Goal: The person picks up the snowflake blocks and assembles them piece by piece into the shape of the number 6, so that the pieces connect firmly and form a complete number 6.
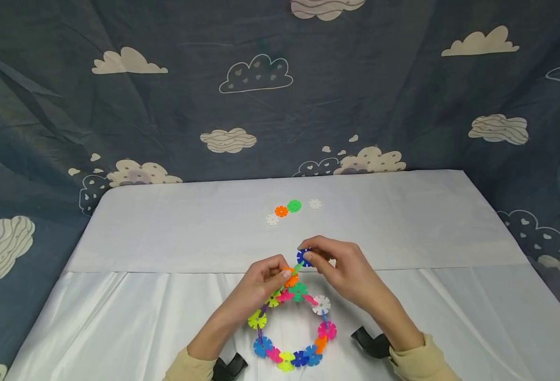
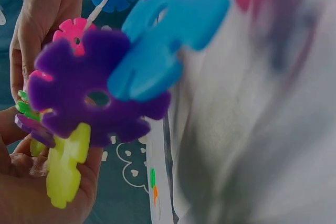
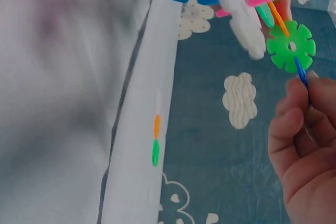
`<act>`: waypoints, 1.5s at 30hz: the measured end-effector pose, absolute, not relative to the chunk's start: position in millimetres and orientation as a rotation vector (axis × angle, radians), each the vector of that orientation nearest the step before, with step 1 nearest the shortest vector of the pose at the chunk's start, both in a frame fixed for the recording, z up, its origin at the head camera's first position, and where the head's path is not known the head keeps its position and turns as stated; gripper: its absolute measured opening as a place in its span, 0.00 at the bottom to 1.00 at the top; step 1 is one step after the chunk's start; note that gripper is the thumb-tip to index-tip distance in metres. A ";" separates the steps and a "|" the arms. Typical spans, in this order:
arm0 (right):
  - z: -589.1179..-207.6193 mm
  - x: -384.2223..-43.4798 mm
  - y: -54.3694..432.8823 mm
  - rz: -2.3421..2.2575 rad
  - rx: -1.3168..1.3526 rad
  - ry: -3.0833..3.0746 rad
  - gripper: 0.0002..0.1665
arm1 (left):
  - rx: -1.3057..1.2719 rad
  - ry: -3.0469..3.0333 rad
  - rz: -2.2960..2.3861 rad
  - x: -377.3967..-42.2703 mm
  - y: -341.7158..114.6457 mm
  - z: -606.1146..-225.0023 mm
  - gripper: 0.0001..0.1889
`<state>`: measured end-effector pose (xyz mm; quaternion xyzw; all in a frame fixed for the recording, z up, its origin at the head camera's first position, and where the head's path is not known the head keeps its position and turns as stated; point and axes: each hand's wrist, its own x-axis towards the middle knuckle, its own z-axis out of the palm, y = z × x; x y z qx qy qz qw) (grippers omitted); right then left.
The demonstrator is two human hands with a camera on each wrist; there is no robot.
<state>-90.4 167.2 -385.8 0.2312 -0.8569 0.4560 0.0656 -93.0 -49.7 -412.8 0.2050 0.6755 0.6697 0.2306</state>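
A ring of linked, notched plastic discs (image 1: 327, 330) in many colours hangs below both hands. At its top, my left hand (image 1: 262, 283) pinches an orange disc (image 1: 291, 277) between thumb and fingers. My right hand (image 1: 343, 267) pinches a dark blue disc (image 1: 303, 257), which meets a green disc (image 1: 298, 267) standing out from the orange one. In the right wrist view, the edge of the blue disc (image 3: 301, 71) touches the green disc (image 3: 291, 46) near its lower notch. Purple and yellow discs (image 2: 65, 166) hang close to the left palm in the left wrist view.
Farther back on the white-covered table (image 1: 165, 227) lie loose discs: an orange one (image 1: 281, 211), a green one (image 1: 294, 206) and two white ones (image 1: 315, 203). A dark cloud-patterned cloth (image 1: 260, 116) hangs behind. Black straps (image 1: 372, 343) sit at both wrists.
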 end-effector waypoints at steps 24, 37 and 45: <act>-412.0 -153.0 190.7 1.600 0.265 -2.763 0.14 | 0.343 1.898 1.906 -100.3 -54.8 -421.9 0.13; -430.0 -251.7 213.6 1.114 0.294 -3.024 0.18 | 0.339 1.837 1.911 -98.8 -55.7 -422.3 0.14; -436.4 -264.9 212.2 0.968 0.444 -3.087 0.16 | 0.336 1.812 1.927 -99.4 -55.0 -422.2 0.13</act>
